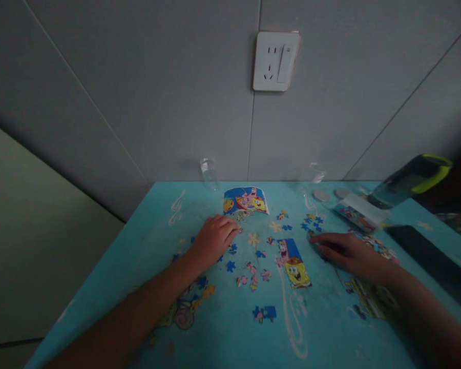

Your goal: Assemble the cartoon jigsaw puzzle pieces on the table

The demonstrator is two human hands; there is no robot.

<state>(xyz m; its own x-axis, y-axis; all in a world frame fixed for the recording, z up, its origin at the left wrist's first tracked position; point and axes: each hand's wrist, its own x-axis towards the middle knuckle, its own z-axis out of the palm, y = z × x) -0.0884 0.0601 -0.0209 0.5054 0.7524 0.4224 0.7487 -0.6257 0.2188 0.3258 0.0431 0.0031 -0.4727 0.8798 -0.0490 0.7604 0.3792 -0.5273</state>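
My left hand (214, 238) is closed, its fingertips pinching a small pink puzzle piece (240, 230) just below the curved picture card (246, 200). On the right, my right hand (340, 248) has its index finger stretched out and the thumb apart below it. That fingertip touches or nearly touches a small dark piece (311, 233). Between the hands lies a joined puzzle section (294, 264) with a yellow cartoon figure. Loose blue pieces (230, 266) and pink pieces (253, 277) are scattered around it. Closer to me is a small joined blue piece group (264, 313).
Clear plastic cups (209, 174) stand along the wall edge. At the right are a box (357, 212), a dark bottle (409, 179) with a lime-green part, and a long dark flat object (434, 264). A piece pile (380, 248) lies beyond my right wrist. A wall socket (275, 61) is above.
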